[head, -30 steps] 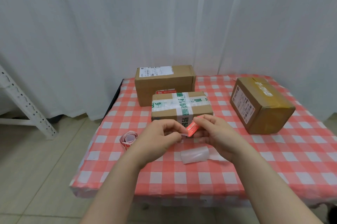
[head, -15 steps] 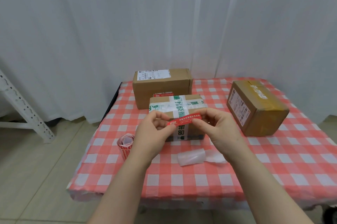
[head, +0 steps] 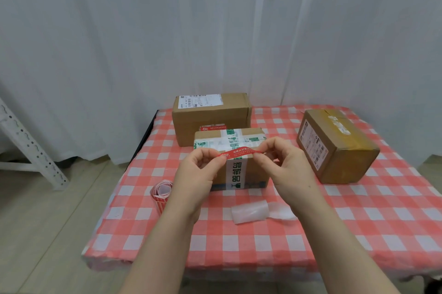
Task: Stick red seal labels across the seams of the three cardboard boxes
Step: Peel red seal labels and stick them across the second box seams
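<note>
A red seal label (head: 239,151) is stretched flat between my two hands, just above the front top edge of the small taped box (head: 248,169). My left hand (head: 198,171) pinches its left end and my right hand (head: 284,162) pinches its right end. That box carries white and green tape across its top and front. Behind it stands a larger box (head: 210,114) with a white shipping label on top and a red seal label (head: 212,128) on its front face. A third, brown-taped box (head: 337,148) sits at the right.
A curled roll of red labels (head: 162,192) lies left of my left wrist. A curled piece of clear backing film (head: 251,211) lies in front of the small box. The table has a red checked cloth (head: 358,222); white curtains hang behind, and a white metal rack (head: 26,140) stands at the left.
Both hands carried the label up and forward from near the table to the small box's top edge. The label went from tilted and bunched to stretched out level.
</note>
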